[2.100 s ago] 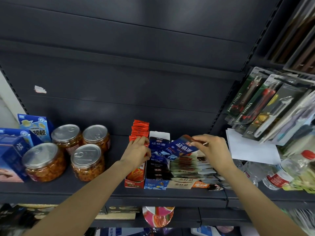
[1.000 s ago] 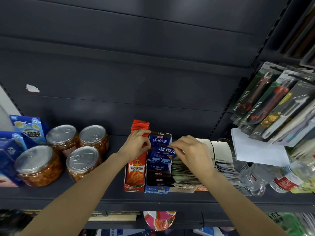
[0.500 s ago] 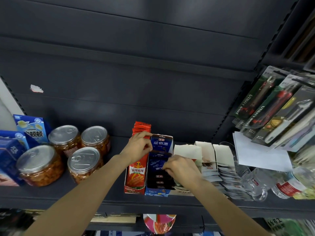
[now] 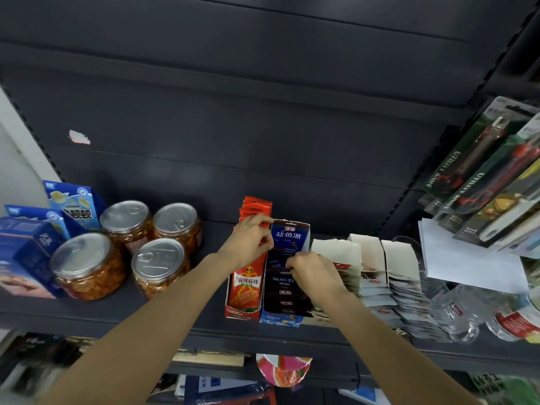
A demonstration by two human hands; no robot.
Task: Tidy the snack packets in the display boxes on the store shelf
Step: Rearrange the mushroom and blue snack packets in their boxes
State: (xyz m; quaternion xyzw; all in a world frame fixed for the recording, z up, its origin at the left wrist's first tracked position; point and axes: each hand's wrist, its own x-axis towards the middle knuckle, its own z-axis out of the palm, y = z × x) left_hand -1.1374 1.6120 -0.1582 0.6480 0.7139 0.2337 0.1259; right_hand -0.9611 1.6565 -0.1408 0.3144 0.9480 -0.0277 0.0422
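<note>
Left hand: the left hand (image 4: pixel 250 240) rested at the top of the red display box (image 4: pixel 245 283), fingers curled over the upright red packets (image 4: pixel 256 208); whether it gripped a packet could not be told.
Right hand: the right hand (image 4: pixel 314 273) lay over the blue display box (image 4: pixel 285 287), fingertips pinched together on the edge of a dark blue packet (image 4: pixel 282 260) inside it.
Blue box: just at 3 o'clock of the red box, touching it, at the shelf (image 4: pixel 117 314) front edge.
White boxes: the white display boxes (image 4: pixel 368 258) stood at 3 o'clock of the right hand, with flat packets fanned toward the front.
Jars: four lidded jars (image 4: pixel 128 247) stood at 9 o'clock of the left hand, well apart from the boxes.
Bottles: clear bottles (image 4: pixel 455 305) lay at 3 o'clock, far side.
</note>
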